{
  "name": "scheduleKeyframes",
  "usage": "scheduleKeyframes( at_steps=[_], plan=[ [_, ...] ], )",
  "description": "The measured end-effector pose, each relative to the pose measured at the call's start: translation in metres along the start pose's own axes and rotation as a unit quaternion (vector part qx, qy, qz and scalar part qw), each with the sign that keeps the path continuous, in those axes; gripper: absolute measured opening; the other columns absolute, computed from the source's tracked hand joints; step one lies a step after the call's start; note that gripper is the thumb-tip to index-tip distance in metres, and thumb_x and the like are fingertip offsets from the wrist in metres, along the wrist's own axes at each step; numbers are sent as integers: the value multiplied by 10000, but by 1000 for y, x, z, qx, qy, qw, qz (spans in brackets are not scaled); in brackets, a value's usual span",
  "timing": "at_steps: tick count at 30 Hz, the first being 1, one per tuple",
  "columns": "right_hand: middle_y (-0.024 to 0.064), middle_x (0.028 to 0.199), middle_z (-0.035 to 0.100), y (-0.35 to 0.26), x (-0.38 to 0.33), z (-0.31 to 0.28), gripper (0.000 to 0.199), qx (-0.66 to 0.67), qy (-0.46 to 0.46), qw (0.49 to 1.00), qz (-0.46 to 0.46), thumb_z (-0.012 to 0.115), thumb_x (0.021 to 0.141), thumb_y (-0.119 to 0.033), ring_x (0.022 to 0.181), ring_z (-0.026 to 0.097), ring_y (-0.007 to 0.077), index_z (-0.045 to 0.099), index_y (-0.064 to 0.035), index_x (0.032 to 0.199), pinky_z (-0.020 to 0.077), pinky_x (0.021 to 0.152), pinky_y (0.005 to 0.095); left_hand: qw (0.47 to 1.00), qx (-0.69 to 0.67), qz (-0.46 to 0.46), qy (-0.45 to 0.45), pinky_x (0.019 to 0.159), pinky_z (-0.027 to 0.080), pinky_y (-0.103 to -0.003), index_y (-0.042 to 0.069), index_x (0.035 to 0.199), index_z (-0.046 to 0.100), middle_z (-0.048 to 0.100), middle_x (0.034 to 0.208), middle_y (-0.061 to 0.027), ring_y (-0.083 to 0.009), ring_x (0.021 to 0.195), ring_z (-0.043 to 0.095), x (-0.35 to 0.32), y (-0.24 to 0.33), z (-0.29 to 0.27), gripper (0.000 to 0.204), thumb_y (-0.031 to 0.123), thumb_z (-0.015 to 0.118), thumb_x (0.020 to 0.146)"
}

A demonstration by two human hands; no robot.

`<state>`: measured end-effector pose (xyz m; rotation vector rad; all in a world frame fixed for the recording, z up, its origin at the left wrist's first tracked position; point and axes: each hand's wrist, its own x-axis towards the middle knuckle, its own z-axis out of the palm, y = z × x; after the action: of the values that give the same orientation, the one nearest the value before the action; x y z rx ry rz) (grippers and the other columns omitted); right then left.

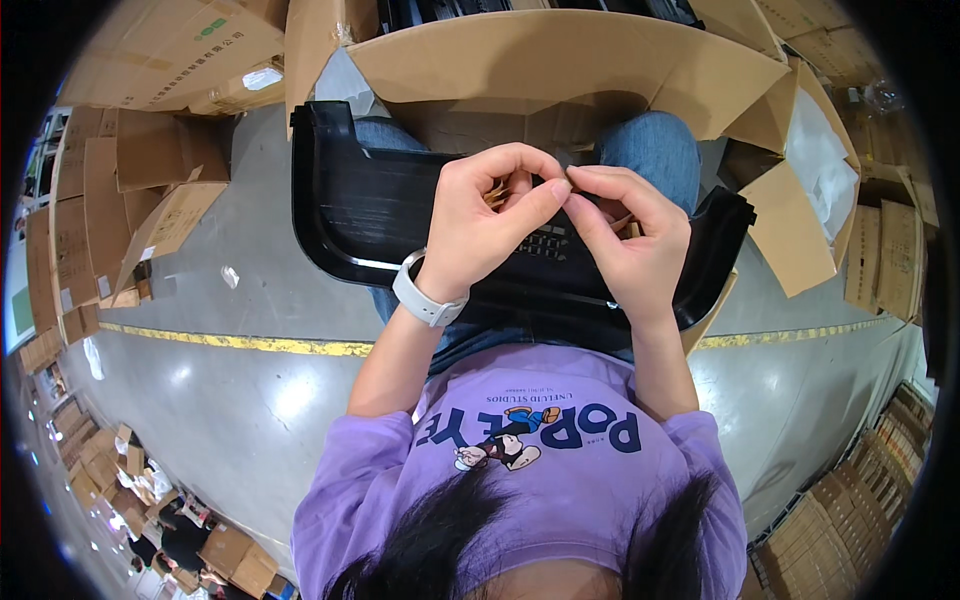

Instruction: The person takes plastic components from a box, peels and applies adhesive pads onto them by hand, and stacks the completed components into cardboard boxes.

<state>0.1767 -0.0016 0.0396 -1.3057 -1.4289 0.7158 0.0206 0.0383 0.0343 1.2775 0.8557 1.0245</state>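
A black plastic housing (352, 215) with raised, curved ends lies across my lap. Above its middle, my left hand (497, 205) and my right hand (640, 228) meet at the fingertips. Thumb and forefinger are pinched together on each hand. What sits between the tips is too small to make out. Some thin brownish pieces (495, 195) show inside the curled fingers of my left hand. Below the hands, a patch of segmented display markings (543, 243) shows on the housing, partly hidden by my left hand.
An open cardboard box (580, 62) stands just beyond my knees, with black parts (440, 10) in it. To the right is another open carton (790, 225) with white lining. More cartons (150, 160) stand at the left. A yellow line (240, 343) crosses the grey floor.
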Motion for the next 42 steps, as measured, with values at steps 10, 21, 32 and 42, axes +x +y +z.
scheduleKeyframes(
  at_steps=[10,21,32,42],
  plan=[
    [111,881,674,4,1,7,169,-99,16,990,-101,708,750,12,673,663,167,679,-7,915,529,532,243,994,89,24,66,458,305,-199,2,803,622,457,530,20,-23,492,388,0,-9,9,64,58,644,782],
    [46,841,681,7,-3,1,174,71,-27,994,78,723,763,-27,652,612,50,687,2,931,462,538,165,990,110,72,53,495,303,-170,-11,815,601,496,625,41,-13,557,395,-2,-12,5,14,-15,596,802],
    [29,732,663,16,-9,-18,134,252,-46,929,267,689,789,-44,607,532,12,689,7,913,360,517,144,992,106,70,26,484,324,-215,1,712,577,487,591,-14,-57,544,443,-9,-13,0,17,0,585,697],
    [52,616,562,28,-53,-23,103,-238,-73,964,-93,717,689,16,472,544,153,632,-19,739,414,433,239,975,-191,-27,109,462,277,-210,6,634,461,602,960,-177,-52,447,291,-18,-24,-34,141,107,425,726]
  ],
)
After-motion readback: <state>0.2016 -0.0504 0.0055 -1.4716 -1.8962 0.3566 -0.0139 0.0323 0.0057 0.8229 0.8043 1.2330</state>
